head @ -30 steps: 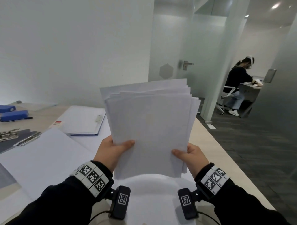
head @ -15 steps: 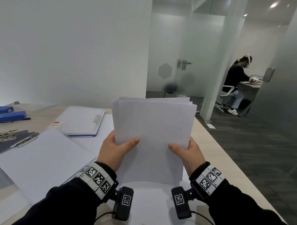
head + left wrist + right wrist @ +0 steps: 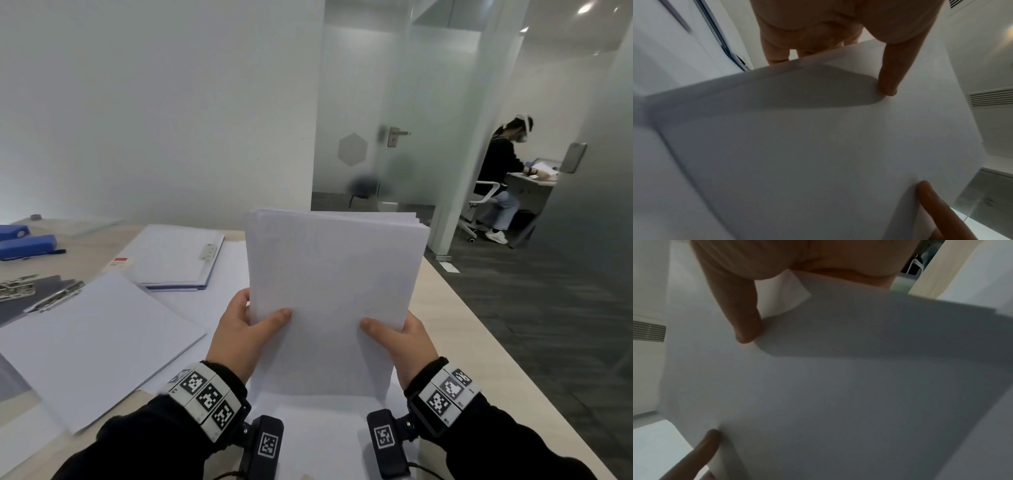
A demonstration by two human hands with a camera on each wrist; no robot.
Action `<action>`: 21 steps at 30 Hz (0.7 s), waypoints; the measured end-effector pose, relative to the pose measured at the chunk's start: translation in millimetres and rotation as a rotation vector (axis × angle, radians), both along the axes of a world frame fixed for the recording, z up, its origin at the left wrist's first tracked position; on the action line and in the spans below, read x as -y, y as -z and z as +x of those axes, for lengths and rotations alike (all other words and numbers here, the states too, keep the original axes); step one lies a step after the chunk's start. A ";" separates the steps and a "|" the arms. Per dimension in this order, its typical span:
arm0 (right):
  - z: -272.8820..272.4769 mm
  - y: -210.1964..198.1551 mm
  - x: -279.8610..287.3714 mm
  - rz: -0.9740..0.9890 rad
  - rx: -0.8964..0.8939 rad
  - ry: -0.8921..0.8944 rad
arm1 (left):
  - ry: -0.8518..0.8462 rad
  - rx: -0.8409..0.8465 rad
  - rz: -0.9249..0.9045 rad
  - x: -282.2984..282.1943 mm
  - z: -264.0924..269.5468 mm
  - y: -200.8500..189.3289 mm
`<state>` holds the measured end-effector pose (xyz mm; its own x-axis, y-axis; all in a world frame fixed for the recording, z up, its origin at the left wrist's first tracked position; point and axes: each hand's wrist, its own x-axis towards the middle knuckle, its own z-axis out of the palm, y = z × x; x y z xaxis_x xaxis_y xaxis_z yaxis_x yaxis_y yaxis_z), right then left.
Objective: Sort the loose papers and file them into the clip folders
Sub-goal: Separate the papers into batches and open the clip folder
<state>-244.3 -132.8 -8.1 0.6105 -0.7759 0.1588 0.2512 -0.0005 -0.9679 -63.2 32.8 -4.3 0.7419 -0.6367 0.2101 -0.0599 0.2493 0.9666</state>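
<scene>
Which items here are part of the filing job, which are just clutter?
Job: paper stack, gripped upright by left hand and right hand; clip folder; loose sheets on the desk.
Clutter: blue staplers; binder clips.

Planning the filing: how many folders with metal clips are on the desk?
2: a folder holding paper behind the left hand; a dark one at the left edge, partly cut off. Others may be hidden.

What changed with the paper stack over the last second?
The paper stack, fanned and uneven a second ago, dropped lower and its sheets squared up almost flush. The left hand and right hand kept their grip on its sides. The clip folder behind stayed put.
</scene>
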 end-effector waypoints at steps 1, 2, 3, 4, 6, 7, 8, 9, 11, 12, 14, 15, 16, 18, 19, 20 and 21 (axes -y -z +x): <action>-1.7 2.8 -0.7 -0.010 -0.012 0.008 | 0.004 0.003 0.023 -0.6 -0.6 4.4; -2.4 5.2 -1.3 -0.016 -0.024 0.015 | 0.008 0.005 0.046 -0.6 -1.7 7.7; -2.0 6.5 -1.9 -0.013 -0.036 0.025 | 0.013 0.003 0.064 0.2 -3.0 9.5; -0.5 6.1 -2.6 -0.004 -0.048 0.038 | 0.020 -0.006 0.074 1.5 -4.4 10.0; 3.2 1.3 -2.7 0.013 -0.061 0.070 | 0.022 -0.015 0.077 4.5 -6.5 6.5; 4.6 -2.4 -2.3 0.017 -0.057 0.076 | 0.012 -0.007 0.073 5.3 -6.5 3.5; 5.1 -6.1 -1.6 0.018 -0.046 0.077 | -0.001 0.002 0.071 5.7 -6.4 0.1; 5.0 -9.3 -1.5 0.021 -0.032 0.071 | -0.008 0.008 0.065 5.4 -6.2 -2.6; 2.5 -10.7 -2.2 0.017 -0.012 0.056 | 0.007 0.007 0.034 2.7 -6.0 -4.2; 0.6 -9.0 -3.1 0.007 -0.009 0.049 | 0.022 0.005 0.021 1.0 -6.1 -3.3; -2.8 -3.2 -4.9 -0.025 -0.012 0.035 | 0.048 0.012 0.016 -2.0 -6.6 1.6; -4.1 -1.7 -5.9 -0.044 -0.016 0.029 | 0.049 0.015 0.021 -2.8 -6.7 3.3; -4.8 -2.5 -6.5 -0.060 -0.017 0.027 | 0.045 0.018 0.029 -2.5 -6.7 4.0; -4.2 -8.7 -4.5 -0.089 -0.013 0.038 | 0.044 0.033 0.060 -0.4 -6.6 1.9; -3.4 -14.2 -2.4 -0.106 -0.008 0.049 | 0.053 0.039 0.078 1.0 -6.7 -0.2; -2.8 -21.6 -0.9 -0.121 0.004 0.061 | 0.060 0.043 0.092 2.3 -7.0 -2.5; -2.6 -29.5 0.7 -0.140 0.025 0.069 | 0.064 0.042 0.099 3.0 -7.7 -4.2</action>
